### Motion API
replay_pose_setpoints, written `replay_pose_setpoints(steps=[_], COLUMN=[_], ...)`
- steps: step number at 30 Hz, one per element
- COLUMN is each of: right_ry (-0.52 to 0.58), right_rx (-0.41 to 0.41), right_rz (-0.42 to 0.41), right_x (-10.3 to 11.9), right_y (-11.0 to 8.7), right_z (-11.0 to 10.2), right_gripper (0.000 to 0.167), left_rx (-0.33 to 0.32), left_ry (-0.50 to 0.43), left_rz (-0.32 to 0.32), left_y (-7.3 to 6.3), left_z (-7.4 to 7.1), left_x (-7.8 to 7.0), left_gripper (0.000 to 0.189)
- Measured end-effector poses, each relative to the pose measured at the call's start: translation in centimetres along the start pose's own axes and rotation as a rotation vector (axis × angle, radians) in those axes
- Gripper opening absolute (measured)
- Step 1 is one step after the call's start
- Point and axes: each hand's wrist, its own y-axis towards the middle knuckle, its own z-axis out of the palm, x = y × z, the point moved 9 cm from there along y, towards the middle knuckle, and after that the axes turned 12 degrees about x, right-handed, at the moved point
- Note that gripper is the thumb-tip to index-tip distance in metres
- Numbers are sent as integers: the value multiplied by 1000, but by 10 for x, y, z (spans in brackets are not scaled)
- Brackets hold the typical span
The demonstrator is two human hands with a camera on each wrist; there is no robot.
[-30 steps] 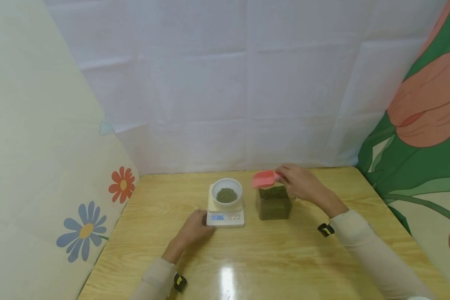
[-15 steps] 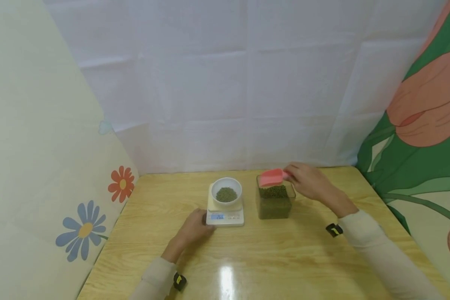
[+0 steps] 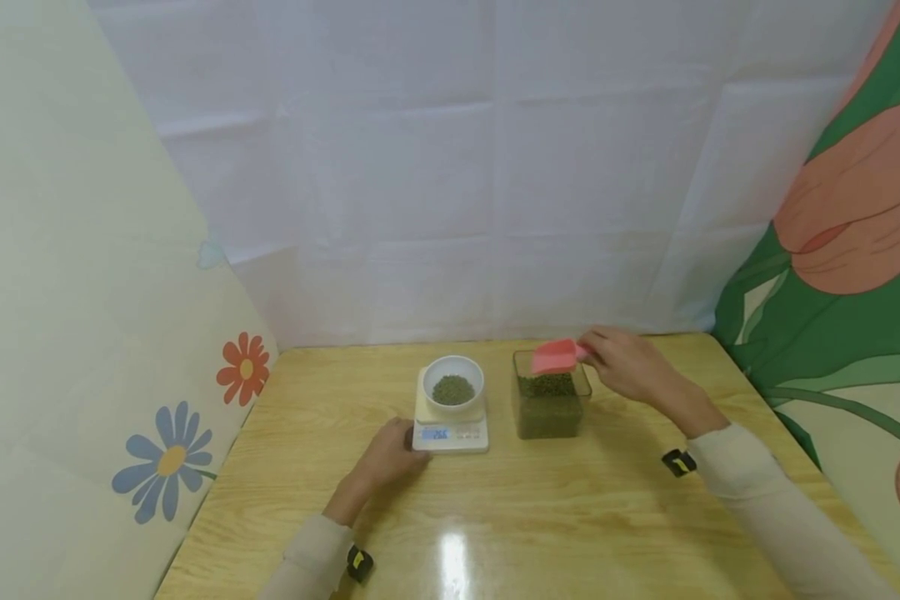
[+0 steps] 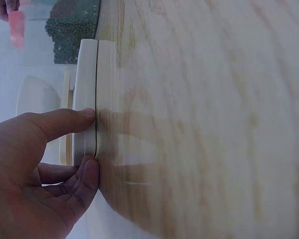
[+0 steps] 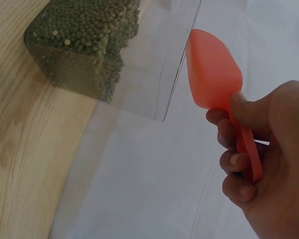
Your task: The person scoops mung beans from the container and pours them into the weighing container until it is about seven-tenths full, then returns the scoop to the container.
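Observation:
In the head view a white bowl [image 3: 453, 367] of green mung beans [image 3: 453, 390] stands on a kitchen scale [image 3: 468, 439] with a lit display. My left hand [image 3: 387, 457] holds the scale's near left corner, the thumb [image 4: 65, 122] on one side and the curled fingers round the other. To the right stands a clear square container [image 3: 547, 417], partly filled with mung beans [image 5: 84, 25]. My right hand [image 3: 621, 362] grips a red scoop [image 3: 555, 357] by its handle, over the container's opening. No beans show in the scoop in the right wrist view.
The objects stand on a wood-grain table [image 3: 525, 517]. A white cloth [image 3: 450, 183] hangs behind it. A flower-printed cloth [image 3: 105, 333] borders the left side and another printed cloth [image 3: 855, 333] the right.
My right hand has moved the scoop to the right, from near the container's left edge to over its right part. The left hand, scale and bowl keep their places.

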Motion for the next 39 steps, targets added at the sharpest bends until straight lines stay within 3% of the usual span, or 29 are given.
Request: replay_pose_setpoints(steps=[20, 39], right_ry=[-81, -178], right_rx=[-23, 6], right_rz=[1, 26], right_x=[-2, 7], right_y=[-5, 1], right_z=[4, 6], right_gripper=[15, 12], left_rx=[-2, -20], left_ry=[-14, 6], left_rz=[13, 11], left_y=[0, -1], left_z=[0, -2], left_x=[-2, -3], left_gripper=[36, 34])
